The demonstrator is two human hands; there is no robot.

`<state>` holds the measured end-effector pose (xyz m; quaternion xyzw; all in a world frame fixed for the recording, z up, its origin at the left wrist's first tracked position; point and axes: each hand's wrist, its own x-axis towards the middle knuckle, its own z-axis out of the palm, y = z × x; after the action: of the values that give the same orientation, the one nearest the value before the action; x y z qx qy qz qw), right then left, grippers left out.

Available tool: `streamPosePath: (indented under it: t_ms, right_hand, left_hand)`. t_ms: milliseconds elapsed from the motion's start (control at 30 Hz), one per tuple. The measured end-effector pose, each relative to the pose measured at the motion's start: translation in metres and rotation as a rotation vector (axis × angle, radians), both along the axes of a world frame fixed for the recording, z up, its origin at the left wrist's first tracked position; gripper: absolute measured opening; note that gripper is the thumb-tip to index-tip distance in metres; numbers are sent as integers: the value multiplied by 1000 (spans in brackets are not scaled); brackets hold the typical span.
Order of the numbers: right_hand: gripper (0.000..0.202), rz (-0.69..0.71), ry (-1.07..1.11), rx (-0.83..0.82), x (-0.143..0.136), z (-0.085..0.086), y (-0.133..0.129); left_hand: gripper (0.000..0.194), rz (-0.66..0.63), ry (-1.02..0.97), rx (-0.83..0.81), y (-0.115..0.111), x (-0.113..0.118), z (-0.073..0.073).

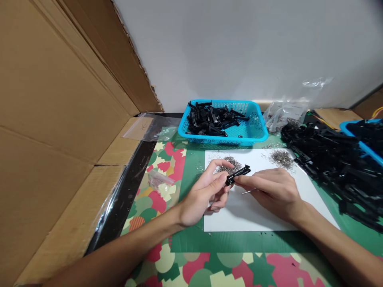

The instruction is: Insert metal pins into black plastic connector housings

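Observation:
A slim black plastic part [238, 175] is pinched between the thumb and fingers of my left hand [206, 191], above a white sheet [239, 217]. My right hand [277, 191] is closed around a thin metal tool [250, 191], whose tip points left below the black part. The right index fingertip touches the near side of the part. Behind my left hand lies a pile of small metal pieces [230, 163], partly hidden by the fingers. A second metal pile [281, 158] sits behind my right hand.
A blue basket [223, 139] with black parts stands at the back. More black parts [344, 171] are heaped at the right, beside another blue basket [363, 145]. Clear plastic bags [285, 113] lie behind. Cardboard [54, 99] walls the left side; a small bag [160, 179] lies on the patterned cover.

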<state>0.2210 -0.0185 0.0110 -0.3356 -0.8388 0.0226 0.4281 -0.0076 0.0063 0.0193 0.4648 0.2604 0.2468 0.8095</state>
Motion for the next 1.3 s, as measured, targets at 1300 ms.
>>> streamPosePath:
  t_ms: [1300]
  right_hand:
    - [13, 140, 547, -832, 2, 10, 3]
  left_hand:
    - [14, 248, 479, 964, 1, 4, -9]
